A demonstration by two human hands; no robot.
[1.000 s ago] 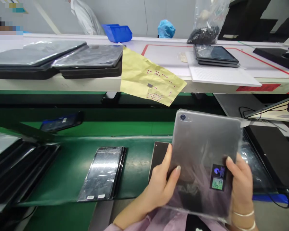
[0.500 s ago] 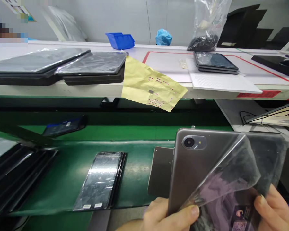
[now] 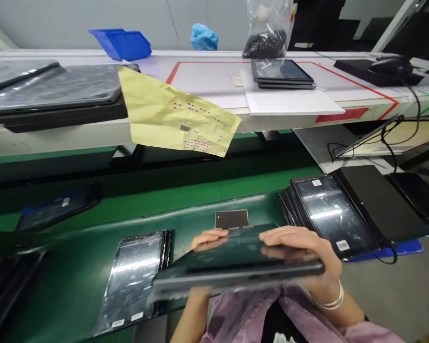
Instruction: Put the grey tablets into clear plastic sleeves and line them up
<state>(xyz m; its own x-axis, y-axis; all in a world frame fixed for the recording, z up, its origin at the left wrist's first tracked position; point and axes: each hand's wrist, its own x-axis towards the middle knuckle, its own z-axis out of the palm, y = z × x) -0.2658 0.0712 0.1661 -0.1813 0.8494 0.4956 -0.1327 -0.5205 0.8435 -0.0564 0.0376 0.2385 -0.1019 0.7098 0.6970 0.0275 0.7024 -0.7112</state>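
Note:
A dark tablet (image 3: 239,255) is held nearly flat in front of my body, its glossy face up and its near long edge blurred. Below that edge shows a faint translucent strip, too smeared to make out fully. My left hand (image 3: 209,237) grips the tablet's far left part, fingers over the top. On the right side, my right hand (image 3: 309,247) lies across the glossy face with its fingers bent over it. Just beyond the tablet, a dark flat plate (image 3: 231,218) rests on the green mat (image 3: 196,216).
Left of the tablet lies a stack of film-covered tablets (image 3: 132,276); more tablets (image 3: 325,209) are stacked at right. Above, a white shelf (image 3: 214,90) carries a blue bin (image 3: 123,44), a clear bag (image 3: 268,35) and two tablets (image 3: 282,71). Yellow paper (image 3: 171,114) hangs over its edge.
The tablet has swung from upright, camera side toward me with clear film half lifted, to nearly flat with the glossy face up. Both hands have shifted grip, and my view has turned right.

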